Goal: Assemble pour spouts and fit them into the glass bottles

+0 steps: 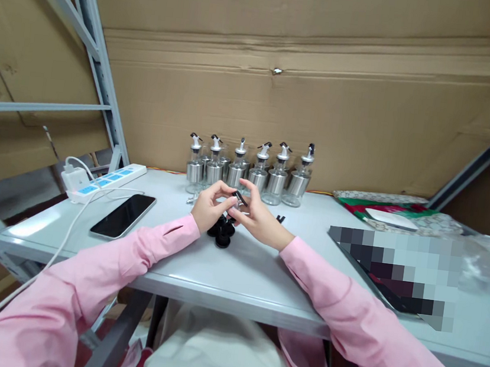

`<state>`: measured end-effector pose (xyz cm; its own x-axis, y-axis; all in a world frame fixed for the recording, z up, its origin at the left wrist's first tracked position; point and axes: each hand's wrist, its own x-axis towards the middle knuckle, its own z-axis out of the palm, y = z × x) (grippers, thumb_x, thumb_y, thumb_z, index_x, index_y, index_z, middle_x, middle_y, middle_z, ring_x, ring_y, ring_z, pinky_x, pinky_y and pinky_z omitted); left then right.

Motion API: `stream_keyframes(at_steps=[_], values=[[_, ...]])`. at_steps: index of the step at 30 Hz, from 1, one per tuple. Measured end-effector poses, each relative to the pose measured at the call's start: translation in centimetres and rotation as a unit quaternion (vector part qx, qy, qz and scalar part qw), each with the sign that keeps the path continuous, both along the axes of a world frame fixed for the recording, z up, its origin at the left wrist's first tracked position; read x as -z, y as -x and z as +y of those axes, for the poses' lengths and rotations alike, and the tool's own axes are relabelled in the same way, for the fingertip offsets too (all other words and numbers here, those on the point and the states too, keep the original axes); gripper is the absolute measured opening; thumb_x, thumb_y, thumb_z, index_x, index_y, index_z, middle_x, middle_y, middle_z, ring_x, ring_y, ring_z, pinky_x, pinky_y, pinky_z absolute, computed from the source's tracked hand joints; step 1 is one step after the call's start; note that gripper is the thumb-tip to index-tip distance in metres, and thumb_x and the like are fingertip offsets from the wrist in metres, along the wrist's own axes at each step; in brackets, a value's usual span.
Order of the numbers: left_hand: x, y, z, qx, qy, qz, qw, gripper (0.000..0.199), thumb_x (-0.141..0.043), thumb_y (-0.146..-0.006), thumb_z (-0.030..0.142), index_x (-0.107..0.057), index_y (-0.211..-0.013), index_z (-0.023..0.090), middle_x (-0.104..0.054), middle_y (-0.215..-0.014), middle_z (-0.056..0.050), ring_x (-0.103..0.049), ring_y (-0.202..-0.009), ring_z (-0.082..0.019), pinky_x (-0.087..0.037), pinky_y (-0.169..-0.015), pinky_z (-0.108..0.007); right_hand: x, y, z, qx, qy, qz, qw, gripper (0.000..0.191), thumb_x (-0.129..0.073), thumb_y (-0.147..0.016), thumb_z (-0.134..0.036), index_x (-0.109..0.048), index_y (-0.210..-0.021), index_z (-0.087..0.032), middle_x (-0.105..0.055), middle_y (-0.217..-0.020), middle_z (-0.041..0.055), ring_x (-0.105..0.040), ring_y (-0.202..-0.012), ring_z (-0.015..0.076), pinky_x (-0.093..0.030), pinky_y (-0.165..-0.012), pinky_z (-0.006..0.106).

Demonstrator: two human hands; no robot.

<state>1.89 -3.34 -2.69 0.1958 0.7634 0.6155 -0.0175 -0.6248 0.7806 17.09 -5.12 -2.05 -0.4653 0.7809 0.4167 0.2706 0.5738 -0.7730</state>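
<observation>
So we've got a small black-and-clear piece (pixel 239 198) right between our fingertips, out over the table (pixel 199 261). Our left hand (pixel 212 206) pinches it from one side, and our right hand (pixel 261 215) has thumb and fingers around the other. Just below our fingers there's a little cluster of black round parts (pixel 222 239). Past the fingertips, a row of glass bottles with metal sleeves (pixel 276 181) stands upright by the cardboard. Off left of our fingers lies a phone (pixel 123 216), with a power strip (pixel 111 181) beyond it.

Probably workshop: metal frame (pixel 102 73), bench (pixel 198 270), cardboard backing (pixel 307 111).
</observation>
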Motion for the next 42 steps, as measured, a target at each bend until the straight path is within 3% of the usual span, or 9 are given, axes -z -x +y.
stream_keyframes(at_steps=[7,11,15,20,26,31,36,42], values=[[0.0,-0.3,-0.3,0.008,0.011,0.009,1.000,0.029,-0.066,-0.070,0.038,-0.049,-0.078,0.017,-0.057,-0.081,0.000,-0.060,-0.084,-0.014,-0.048,-0.067,-0.022,-0.1,0.3,-0.3,0.042,-0.067,-0.048,0.996,0.032,-0.042,-0.084,-0.023,-0.024,-0.110,-0.020,-0.051,-0.099,0.0076,-0.055,-0.078,0.0141,-0.047,-0.077,0.035],[0.1,-0.3,-0.2,0.022,0.028,0.009,0.999,0.031,-0.068,-0.069,0.039,-0.048,-0.077,0.017,-0.057,-0.078,0.000,-0.060,-0.078,-0.013,-0.049,-0.064,-0.022,-0.3,0.2,-0.4,0.043,-0.056,-0.049,0.996,0.019,-0.037,-0.088,-0.028,-0.028,-0.103,-0.020,-0.051,-0.097,0.0070,-0.055,-0.077,0.0141,-0.047,-0.073,0.033],[0.3,-0.4,0.1,0.034,0.049,-0.005,0.998,0.031,-0.068,-0.069,0.037,-0.047,-0.077,0.016,-0.057,-0.074,0.001,-0.059,-0.072,-0.012,-0.048,-0.061,-0.021,-0.6,0.0,-0.5,0.049,-0.015,-0.061,0.997,0.020,-0.036,-0.089,-0.033,-0.032,-0.104,-0.020,-0.052,-0.087,0.0025,-0.055,-0.062,0.0113,-0.047,-0.065,0.030],[0.2,-0.2,0.7,0.015,0.065,-0.033,0.997,0.031,-0.069,-0.066,0.035,-0.048,-0.078,0.016,-0.055,-0.074,0.002,-0.057,-0.068,-0.010,-0.047,-0.058,-0.020,-0.8,-0.4,-0.3,0.063,0.022,-0.020,0.998,0.029,-0.048,-0.083,-0.032,-0.036,-0.107,-0.020,-0.055,-0.089,0.0021,-0.062,-0.064,0.0124,-0.048,-0.060,0.027],[0.0,0.0,0.8,0.001,0.075,-0.046,0.996,0.030,-0.068,-0.065,0.034,-0.048,-0.078,0.016,-0.055,-0.073,0.001,-0.056,-0.068,-0.010,-0.046,-0.058,-0.020,-0.7,-0.9,0.6,0.110,-0.005,-0.011,0.994,0.014,-0.053,-0.077,-0.030,-0.053,-0.078,-0.017,-0.062,-0.071,0.0029,-0.061,-0.064,0.0151,-0.046,-0.060,0.027],[0.0,0.0,0.7,0.006,0.072,-0.028,0.997,0.033,-0.069,-0.065,0.032,-0.047,-0.084,0.017,-0.054,-0.074,0.001,-0.056,-0.069,-0.010,-0.045,-0.054,-0.018,-0.8,-0.9,0.7,0.123,0.014,0.039,0.992,0.015,-0.058,-0.073,-0.031,-0.054,-0.072,-0.016,-0.060,-0.062,0.0010,-0.059,-0.057,0.0137,-0.044,-0.060,0.027],[0.1,-0.1,0.6,0.037,0.073,-0.024,0.996,0.038,-0.069,-0.066,0.031,-0.045,-0.094,0.019,-0.052,-0.068,0.005,-0.055,-0.064,-0.009,-0.044,-0.053,-0.018,-1.4,-0.9,0.1,0.187,-0.078,0.040,0.978,0.011,-0.056,-0.074,-0.027,-0.050,-0.072,-0.018,-0.055,-0.061,-0.0014,-0.051,-0.054,0.0113,-0.039,-0.055,0.024],[0.0,0.0,0.6,0.044,0.066,-0.015,0.997,0.034,-0.069,-0.068,0.032,-0.050,-0.092,0.017,-0.054,-0.069,0.003,-0.055,-0.065,-0.010,-0.044,-0.054,-0.018,-1.4,-1.0,0.1,0.195,-0.171,-0.011,0.966,0.006,-0.055,-0.074,-0.019,-0.050,-0.070,-0.018,-0.055,-0.062,-0.0007,-0.048,-0.055,0.0104,-0.038,-0.054,0.023]])
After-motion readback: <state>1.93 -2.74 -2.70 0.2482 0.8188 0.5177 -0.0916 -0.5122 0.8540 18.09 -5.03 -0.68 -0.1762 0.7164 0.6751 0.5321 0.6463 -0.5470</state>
